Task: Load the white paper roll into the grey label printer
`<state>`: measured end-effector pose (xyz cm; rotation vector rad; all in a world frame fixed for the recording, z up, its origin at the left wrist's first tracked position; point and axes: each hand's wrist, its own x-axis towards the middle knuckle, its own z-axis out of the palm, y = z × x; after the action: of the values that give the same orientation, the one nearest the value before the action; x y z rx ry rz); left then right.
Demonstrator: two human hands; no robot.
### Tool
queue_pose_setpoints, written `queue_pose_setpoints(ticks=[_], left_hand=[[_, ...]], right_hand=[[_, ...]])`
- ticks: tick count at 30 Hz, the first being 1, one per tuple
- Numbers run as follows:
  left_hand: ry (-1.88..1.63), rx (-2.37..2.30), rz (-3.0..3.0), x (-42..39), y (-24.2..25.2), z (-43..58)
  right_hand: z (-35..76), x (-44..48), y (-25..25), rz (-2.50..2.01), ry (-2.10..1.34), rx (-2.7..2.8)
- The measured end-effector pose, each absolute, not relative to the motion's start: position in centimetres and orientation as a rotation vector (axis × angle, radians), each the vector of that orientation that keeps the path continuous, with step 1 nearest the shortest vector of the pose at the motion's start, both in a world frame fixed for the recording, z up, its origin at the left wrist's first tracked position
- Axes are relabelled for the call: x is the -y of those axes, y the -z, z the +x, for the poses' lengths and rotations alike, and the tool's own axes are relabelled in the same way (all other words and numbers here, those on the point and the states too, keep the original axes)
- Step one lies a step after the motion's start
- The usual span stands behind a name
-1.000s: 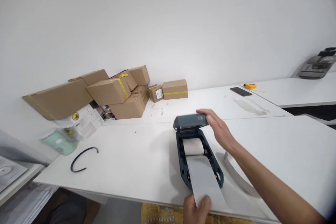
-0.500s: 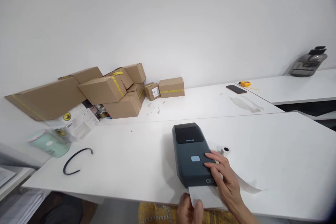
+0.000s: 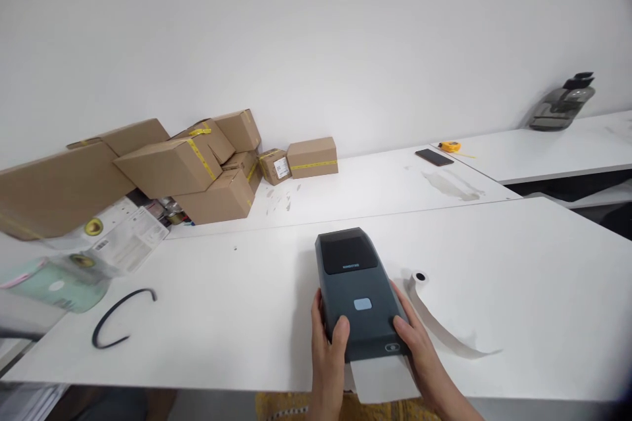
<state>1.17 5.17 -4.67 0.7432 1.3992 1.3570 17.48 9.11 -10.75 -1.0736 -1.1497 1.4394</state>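
A dark teal label printer [image 3: 372,283] with a light blue button sits between my two hands near the front of the white table. My left hand [image 3: 328,348] grips its left side, thumb on the top face. On the opposite side my right hand [image 3: 419,342] holds it, with the thumb on the top near the front corner. From the printer's front end a white paper strip [image 3: 382,379] sticks out past the table edge. To the right of the printer lies a small paper roll [image 3: 420,277], its loose tail curling forward across the table.
Cardboard boxes [image 3: 212,194] with yellow tape are heaped at the back left. Packaged goods and a mint pouch [image 3: 64,286] lie in front of them, near a curved black strip [image 3: 116,316]. A phone [image 3: 434,157], a yellow tape measure [image 3: 449,146] and a bottle [image 3: 563,105] are at the right.
My left hand has left the paper strip and taken hold of the printer's left side. My right hand has shifted its grip along the right side. The camera view has moved slightly.
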Motion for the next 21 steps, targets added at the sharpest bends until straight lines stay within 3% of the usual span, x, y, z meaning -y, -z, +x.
queue_pose_setpoints(ticks=[21], left_hand=[[-1.327,-1.326,0.996,-6.3,5.4,-1.7]], right_hand=[[16.0,-8.2,10.6,-1.069,-1.424,0.881]])
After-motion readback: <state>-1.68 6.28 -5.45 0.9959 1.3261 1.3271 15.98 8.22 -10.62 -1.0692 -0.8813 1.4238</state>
